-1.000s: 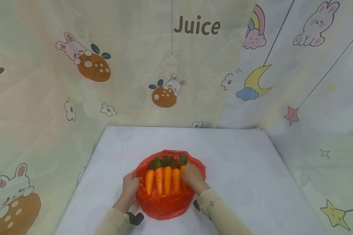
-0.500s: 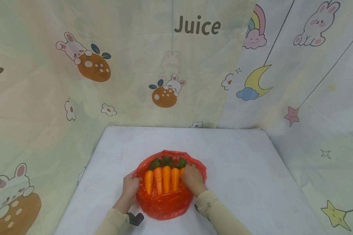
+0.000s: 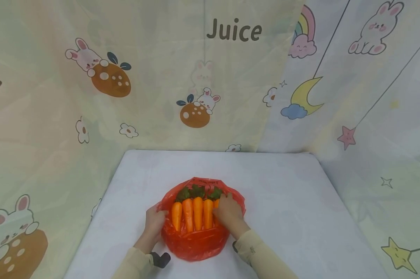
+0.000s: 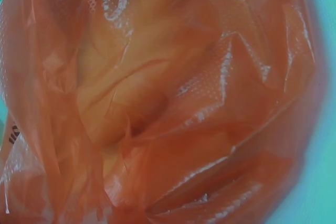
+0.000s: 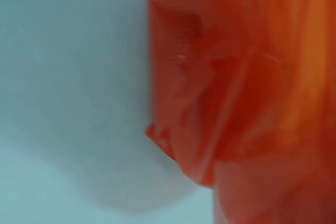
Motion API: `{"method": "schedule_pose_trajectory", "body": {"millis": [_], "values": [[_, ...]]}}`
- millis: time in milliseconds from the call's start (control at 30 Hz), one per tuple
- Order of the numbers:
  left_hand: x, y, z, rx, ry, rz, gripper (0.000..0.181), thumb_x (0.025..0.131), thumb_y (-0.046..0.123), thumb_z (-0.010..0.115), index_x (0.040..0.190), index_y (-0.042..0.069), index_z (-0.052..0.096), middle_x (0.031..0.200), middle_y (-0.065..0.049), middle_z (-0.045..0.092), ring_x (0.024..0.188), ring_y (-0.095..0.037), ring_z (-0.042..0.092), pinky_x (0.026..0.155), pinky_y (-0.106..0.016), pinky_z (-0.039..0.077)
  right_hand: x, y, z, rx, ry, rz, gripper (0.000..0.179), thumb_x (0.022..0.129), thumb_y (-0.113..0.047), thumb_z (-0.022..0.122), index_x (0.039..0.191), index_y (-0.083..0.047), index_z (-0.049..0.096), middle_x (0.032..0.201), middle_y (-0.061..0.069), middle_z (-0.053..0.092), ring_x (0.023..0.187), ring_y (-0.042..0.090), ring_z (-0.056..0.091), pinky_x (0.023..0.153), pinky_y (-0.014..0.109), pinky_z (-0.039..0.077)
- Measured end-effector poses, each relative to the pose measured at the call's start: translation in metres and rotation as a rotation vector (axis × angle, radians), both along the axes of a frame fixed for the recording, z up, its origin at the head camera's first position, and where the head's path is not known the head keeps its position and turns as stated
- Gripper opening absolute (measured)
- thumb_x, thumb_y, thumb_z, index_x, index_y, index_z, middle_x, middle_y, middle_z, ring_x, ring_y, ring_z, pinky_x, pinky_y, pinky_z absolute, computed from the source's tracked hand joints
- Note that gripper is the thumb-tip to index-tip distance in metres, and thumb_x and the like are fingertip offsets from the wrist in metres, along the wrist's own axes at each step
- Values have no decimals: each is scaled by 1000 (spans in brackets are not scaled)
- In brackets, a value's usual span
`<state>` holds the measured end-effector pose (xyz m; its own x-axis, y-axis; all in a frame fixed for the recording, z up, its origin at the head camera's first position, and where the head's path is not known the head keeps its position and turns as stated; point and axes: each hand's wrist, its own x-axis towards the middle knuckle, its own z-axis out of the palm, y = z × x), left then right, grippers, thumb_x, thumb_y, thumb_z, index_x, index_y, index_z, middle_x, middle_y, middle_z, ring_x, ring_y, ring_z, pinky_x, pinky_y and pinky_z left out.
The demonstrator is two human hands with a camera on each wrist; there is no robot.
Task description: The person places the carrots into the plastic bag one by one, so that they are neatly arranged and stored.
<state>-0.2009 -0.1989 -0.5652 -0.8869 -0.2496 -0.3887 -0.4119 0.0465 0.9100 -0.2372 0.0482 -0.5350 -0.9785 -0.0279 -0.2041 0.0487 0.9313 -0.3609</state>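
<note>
A red plastic bag (image 3: 196, 248) lies on the table with its mouth spread wide. Inside it, several orange carrots (image 3: 197, 213) with green leafy tops (image 3: 197, 191) lie side by side, leaves pointing away from me. My left hand (image 3: 155, 223) grips the bag's left rim, thumb on the inside. At the right end of the row, my right hand (image 3: 230, 213) holds the last carrot (image 3: 216, 203), covering most of it. Crumpled bag plastic (image 4: 252, 103) fills the left wrist view. In the right wrist view, the bag's side (image 5: 184, 77) shows, but no fingers.
The white table (image 3: 283, 193) extends around the bag on all sides. Behind it and at both sides hang printed curtains (image 3: 154, 77) with rabbits, stars and the word Juice. A dark wrist strap piece (image 3: 161, 259) sits under the left sleeve.
The carrots and their leaves have shifted slightly left. My right hand's fingers have loosened a little, its thumb now further left. The left hand stays at the rim.
</note>
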Motion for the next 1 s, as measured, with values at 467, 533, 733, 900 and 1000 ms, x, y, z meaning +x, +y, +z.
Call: {"method": "schedule_pose_trajectory", "body": {"millis": [467, 533, 733, 900, 1000], "values": [[-6, -2, 1, -34, 18, -16, 49, 98, 3, 45, 147, -1, 47, 142, -22, 54, 123, -39, 53, 108, -54, 41, 10, 26, 26, -10, 193, 42, 53, 87, -31, 77, 127, 1, 63, 116, 18, 59, 88, 28, 65, 81, 47, 60], [-6, -3, 2, -45, 19, -17, 47, 99, 5, 47, 146, 0, 49, 140, -22, 55, 122, -39, 54, 107, -54, 42, 9, 32, 29, -48, 183, 24, 57, 88, -32, 77, 132, 0, 61, 121, 18, 59, 97, 29, 65, 88, 47, 58], [-9, -2, 8, -60, 30, -24, 49, 98, 22, 59, 144, 6, 54, 141, -16, 57, 123, -36, 56, 104, -49, 46, 5, 52, 41, -125, 182, -27, 63, 88, -32, 78, 140, -2, 56, 136, 19, 55, 112, 32, 62, 92, 47, 56], [-13, -5, 16, -74, 72, -36, 58, 100, 38, 58, 149, 8, 49, 150, -13, 50, 137, -35, 46, 108, -47, 42, 1, 70, 52, -159, 206, -64, 64, 90, -31, 76, 143, -4, 53, 141, 19, 51, 112, 31, 63, 87, 46, 58], [-17, -9, 23, -105, 108, -44, 63, 102, 45, 54, 153, 9, 44, 154, -12, 46, 143, -34, 40, 111, -49, 38, -1, 79, 59, -129, 255, -58, 65, 90, -31, 75, 144, -3, 51, 142, 21, 49, 112, 34, 63, 90, 49, 57]]}}
